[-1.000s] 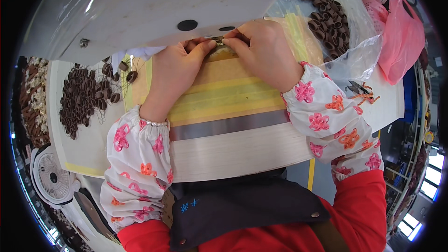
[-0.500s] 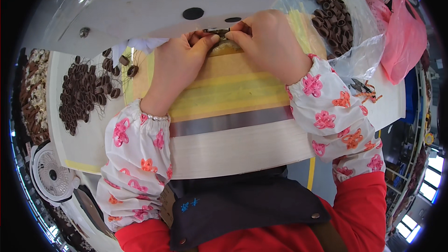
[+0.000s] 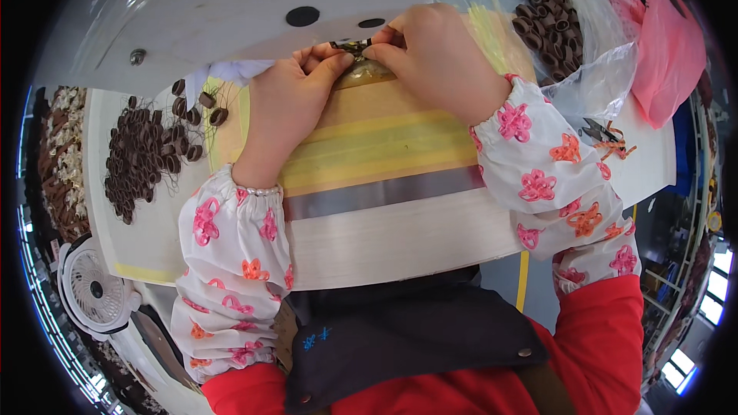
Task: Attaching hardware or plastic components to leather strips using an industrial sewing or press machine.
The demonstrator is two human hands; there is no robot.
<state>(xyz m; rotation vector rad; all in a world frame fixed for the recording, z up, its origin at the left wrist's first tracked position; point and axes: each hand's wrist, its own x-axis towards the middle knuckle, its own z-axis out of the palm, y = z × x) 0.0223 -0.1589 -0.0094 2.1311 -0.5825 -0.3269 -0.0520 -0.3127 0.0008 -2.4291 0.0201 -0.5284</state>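
My left hand (image 3: 290, 91) and my right hand (image 3: 444, 55) meet at the work point under the pale head of a sewing machine (image 3: 223, 8). Thumb and fingers of each hand are pinched together, the tips almost touching. Whatever they grip there is too small and too covered to name. Just below the fingertips shows a shiny, yellowish machine plate (image 3: 364, 74). Past my left wrist lies a pile of small brown loops (image 3: 142, 150) with loose threads. Beyond my right hand, more brown loops (image 3: 555, 27) lie on clear plastic.
Yellow tape strips (image 3: 377, 142) and a grey band (image 3: 384, 190) cross the pale table (image 3: 400, 242). Dark-bladed snips (image 3: 598, 132) with orange wrapping lie at the right. A pink plastic bag (image 3: 667, 54) hangs at the far right. At the left edge stands a white fan (image 3: 94, 284).
The whole view has shifted slightly. Both hands keep their pinch at the same work point, with the fingertips a little closer together.
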